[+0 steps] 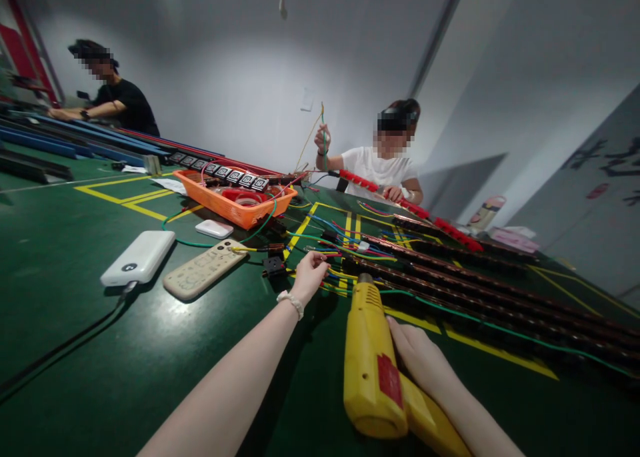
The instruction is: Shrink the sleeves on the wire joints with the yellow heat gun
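Note:
My right hand [417, 358] is wrapped round the handle of a yellow heat gun [371, 350] with a red patch on its side. The metal nozzle [365, 279] points away from me, toward the coloured wires [350, 249]. Just left of the nozzle, my left hand [310, 276] is closed in a pinch on the wires. The exact strands between its fingertips are too small to tell apart. Long dark copper-toned bars [450, 297] lie to the right, with a green wire [480, 320] running along the nearest one. Black connectors [274, 266] sit left of my left hand.
An orange basket [220, 200] holds wires and a strip of printed black-and-white squares. A phone [206, 269], a white power bank [140, 258] with a cable, and a small white case [214, 228] lie left. Opposite, a co-worker [377, 167] holds wire; another person [125, 104] works far left.

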The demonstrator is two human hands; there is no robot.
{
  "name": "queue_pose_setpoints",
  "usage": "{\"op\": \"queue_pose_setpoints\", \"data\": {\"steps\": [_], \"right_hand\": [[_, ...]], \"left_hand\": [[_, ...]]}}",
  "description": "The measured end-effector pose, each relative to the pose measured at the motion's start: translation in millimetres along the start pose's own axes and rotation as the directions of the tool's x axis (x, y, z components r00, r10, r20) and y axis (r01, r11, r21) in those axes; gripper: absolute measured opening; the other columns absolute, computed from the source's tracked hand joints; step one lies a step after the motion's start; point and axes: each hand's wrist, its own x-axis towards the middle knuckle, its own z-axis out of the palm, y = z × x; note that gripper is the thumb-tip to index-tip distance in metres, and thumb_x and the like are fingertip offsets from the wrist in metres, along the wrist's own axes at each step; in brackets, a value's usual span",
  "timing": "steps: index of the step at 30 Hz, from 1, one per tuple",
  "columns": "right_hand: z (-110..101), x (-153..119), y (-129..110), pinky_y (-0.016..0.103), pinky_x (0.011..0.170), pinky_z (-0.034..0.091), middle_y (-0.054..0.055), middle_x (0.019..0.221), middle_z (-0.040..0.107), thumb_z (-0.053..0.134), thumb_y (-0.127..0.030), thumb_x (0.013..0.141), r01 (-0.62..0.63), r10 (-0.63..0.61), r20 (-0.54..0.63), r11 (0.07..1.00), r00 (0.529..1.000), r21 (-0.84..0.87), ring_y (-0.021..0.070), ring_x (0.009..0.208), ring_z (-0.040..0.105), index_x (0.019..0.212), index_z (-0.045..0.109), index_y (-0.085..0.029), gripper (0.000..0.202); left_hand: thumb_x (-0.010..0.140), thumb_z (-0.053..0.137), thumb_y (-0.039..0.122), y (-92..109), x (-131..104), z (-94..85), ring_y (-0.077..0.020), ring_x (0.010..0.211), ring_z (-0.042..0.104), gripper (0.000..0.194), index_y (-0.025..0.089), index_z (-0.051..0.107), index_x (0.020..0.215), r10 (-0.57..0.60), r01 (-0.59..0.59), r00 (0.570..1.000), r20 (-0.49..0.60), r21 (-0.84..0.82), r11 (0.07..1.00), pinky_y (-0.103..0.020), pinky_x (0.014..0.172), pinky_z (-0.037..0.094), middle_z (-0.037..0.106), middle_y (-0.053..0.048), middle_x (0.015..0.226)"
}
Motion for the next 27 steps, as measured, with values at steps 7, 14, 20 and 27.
{"op": "queue_pose_setpoints", "data": {"steps": [7, 14, 20, 27], "right_hand": [[15, 19, -25, 0.029, 0.069, 0.038, 0.011, 0.088, 0.064, 0.019, -0.043, 0.09, 0.137, -0.141, -0.045, 0.987, 0.989, -0.08, 0.0225, 0.083, 0.059, 0.081, 0.062, -0.017, 0.051], [18, 27, -36, 0.027, 0.066, 0.039, 0.011, 0.085, 0.065, 0.017, -0.045, 0.091, 0.179, -0.181, -0.045, 0.982, 0.982, -0.055, 0.0216, 0.079, 0.06, 0.081, 0.063, -0.016, 0.055], [17, 21, -27, 0.029, 0.07, 0.039, 0.01, 0.087, 0.065, 0.016, -0.046, 0.091, 0.176, -0.178, -0.044, 0.983, 0.983, -0.042, 0.0226, 0.084, 0.059, 0.081, 0.063, -0.016, 0.056], [5, 6, -10, 0.028, 0.072, 0.039, 0.011, 0.09, 0.065, 0.017, -0.045, 0.09, 0.095, -0.096, -0.041, 0.995, 0.995, -0.024, 0.0222, 0.086, 0.059, 0.086, 0.063, -0.015, 0.055]], "left_hand": [[0.067, 0.051, 0.014, -3, -1, -0.3, -0.0081, 0.053, 0.052, 0.012, 0.014, 0.057, 0.077, 0.058, -0.057, 0.998, -0.005, 0.132, 0.99, -0.018, 0.049, 0.038, 0.059, 0.0, 0.062], [0.068, 0.049, 0.013, 1, -5, -1.9, -0.0112, 0.064, 0.055, 0.012, 0.014, 0.061, 0.072, 0.144, -0.14, 0.99, 0.009, 0.284, 0.949, -0.022, 0.062, 0.042, 0.063, -0.003, 0.072], [0.07, 0.05, 0.016, 1, -5, -1.2, -0.0105, 0.06, 0.053, 0.011, 0.015, 0.06, 0.072, 0.141, -0.14, 0.99, 0.015, 0.273, 0.952, -0.021, 0.056, 0.04, 0.061, -0.001, 0.067], [0.069, 0.05, 0.018, 0, -7, -0.1, -0.0103, 0.057, 0.051, 0.01, 0.015, 0.059, 0.071, 0.132, -0.136, 0.991, 0.036, 0.222, 0.965, -0.02, 0.053, 0.037, 0.057, 0.0, 0.061]]}}
